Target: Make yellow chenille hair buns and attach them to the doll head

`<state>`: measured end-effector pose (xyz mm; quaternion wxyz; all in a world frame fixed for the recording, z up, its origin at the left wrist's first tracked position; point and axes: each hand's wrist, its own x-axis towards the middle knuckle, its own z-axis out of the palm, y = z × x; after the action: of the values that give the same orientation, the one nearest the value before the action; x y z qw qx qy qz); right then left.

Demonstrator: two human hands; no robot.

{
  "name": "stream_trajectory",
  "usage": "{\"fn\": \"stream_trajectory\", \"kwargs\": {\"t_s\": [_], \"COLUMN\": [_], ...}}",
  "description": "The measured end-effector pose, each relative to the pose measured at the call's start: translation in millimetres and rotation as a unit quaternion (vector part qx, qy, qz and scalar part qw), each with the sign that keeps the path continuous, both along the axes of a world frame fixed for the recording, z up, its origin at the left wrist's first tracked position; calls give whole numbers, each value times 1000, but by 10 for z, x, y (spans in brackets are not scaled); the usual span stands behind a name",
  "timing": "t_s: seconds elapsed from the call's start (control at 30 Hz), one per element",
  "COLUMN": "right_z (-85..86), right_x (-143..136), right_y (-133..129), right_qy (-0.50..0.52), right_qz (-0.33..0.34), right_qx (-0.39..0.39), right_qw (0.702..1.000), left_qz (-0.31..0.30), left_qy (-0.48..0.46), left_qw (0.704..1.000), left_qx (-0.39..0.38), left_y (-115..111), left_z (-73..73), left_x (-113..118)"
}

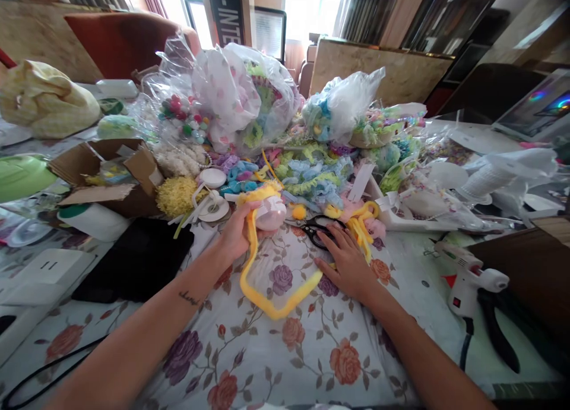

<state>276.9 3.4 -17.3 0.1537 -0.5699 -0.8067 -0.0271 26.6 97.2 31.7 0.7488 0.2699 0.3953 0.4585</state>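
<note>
My left hand (238, 232) is closed around a pale pink, shiny round piece (272, 215). A fuzzy yellow chenille strip (276, 309) lies along its top, and the strip's loose length loops down over the cloth toward my right hand. With fingers spread, my right hand (348, 260) touches the handles of black scissors (315, 232), which lie flat on the table. Beside those fingers is a bunch of yellow chenille (360, 229). A small yellow pompom (298, 211) sits just left of the scissors' handles.
Craft trims and plastic bags (231, 95) pile up behind my hands. At the right lies a white glue gun (467, 279) beside a cardboard box (529, 267). A black tablet-like slab (136, 270) and an open carton (107, 175) are left. Floral cloth (253, 356) covers the table.
</note>
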Motion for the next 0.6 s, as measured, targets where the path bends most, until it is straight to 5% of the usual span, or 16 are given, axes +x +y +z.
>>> {"fn": "stream_trajectory", "kwargs": {"t_s": [0.43,0.6], "right_z": [-5,453], "right_x": [141,-180], "right_y": [-24,-199], "right_qy": [58,190], "right_qz": [19,39], "right_qx": [-5,58], "right_qw": [998,979], "left_qz": [34,47], "left_qy": [-17,3], "left_qw": [999,999], "left_qx": [13,18], "left_y": [-65,-256], "left_z": [49,103], "left_x": [-193,-222]}}
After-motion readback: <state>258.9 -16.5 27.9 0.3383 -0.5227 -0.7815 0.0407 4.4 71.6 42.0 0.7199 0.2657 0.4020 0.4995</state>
